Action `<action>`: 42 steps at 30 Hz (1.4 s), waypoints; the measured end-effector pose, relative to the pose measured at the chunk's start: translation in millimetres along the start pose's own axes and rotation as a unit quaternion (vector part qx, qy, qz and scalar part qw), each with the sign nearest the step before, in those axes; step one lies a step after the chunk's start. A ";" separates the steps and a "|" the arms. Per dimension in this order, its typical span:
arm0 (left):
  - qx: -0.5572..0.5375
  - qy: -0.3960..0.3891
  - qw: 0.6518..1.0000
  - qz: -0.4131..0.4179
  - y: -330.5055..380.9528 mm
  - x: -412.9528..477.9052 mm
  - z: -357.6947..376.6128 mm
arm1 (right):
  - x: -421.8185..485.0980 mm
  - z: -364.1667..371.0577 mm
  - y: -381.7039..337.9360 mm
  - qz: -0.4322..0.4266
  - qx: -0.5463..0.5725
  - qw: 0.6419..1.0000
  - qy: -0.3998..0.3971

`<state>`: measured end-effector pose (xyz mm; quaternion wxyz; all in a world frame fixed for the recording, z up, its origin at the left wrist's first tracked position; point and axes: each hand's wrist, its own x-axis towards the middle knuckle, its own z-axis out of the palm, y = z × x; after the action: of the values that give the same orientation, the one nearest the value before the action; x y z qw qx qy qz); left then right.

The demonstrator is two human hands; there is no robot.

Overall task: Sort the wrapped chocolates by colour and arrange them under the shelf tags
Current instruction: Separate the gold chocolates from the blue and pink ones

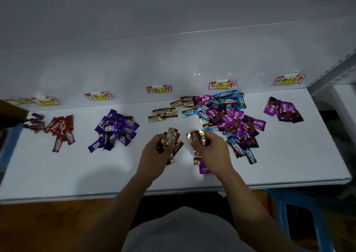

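Holding gold-wrapped pcs in both grips, the person is working at the front-centre of the white shelf [96, 174]. The left grip [154, 155] is curling round a bunch of gold chocolates [171, 139]. The right grip [215, 149] is pinching a second gold bunch [198, 139]. Both bunches are sitting approx. in line with the middle tag [159, 89].

Status, judged from the layout:

- Done: a red pile [61, 130] is lying under the far-left tag [47, 101]. A dark-purple pile [115, 130] is lying under tag no. 2 [98, 96]. A small gold group [163, 114] is lying under the middle tag. A magenta pile [283, 110] is sitting under the far-right tag [290, 79].
- Left: a mixed heap [227, 120] of blue, magenta and gold pcs is sprawling under tag no. 4 [222, 85], w/ blue not yet separated out. Two strays, a gold piece [197, 161] and a magenta piece [204, 168], are lying beside the right wrist.

Est. progress: past halfway. The gold pcs in hand are probably heading for the gold group. Clearing the mixed heap is looking like the main job remaining.
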<state>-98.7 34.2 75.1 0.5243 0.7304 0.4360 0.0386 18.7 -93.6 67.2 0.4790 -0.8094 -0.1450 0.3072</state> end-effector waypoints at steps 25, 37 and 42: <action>0.003 0.108 0.986 -0.131 -52.6 124.0 -8.9 | 128.2 105.8 1.3 0.062 -0.133 0.987 -0.057; 0.203 0.045 0.977 0.035 -54.7 135.9 -11.7 | 111.9 98.8 -9.1 0.013 -0.254 0.965 -0.062; 0.318 -0.031 0.937 0.140 -29.2 142.5 -1.6 | 114.6 59.0 -6.0 0.023 -0.400 0.914 -0.059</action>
<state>-29.1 133.9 -4.6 0.2669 0.9136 0.3025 -0.0514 69.7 10.5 10.5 0.0989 -0.9169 -0.2651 0.2814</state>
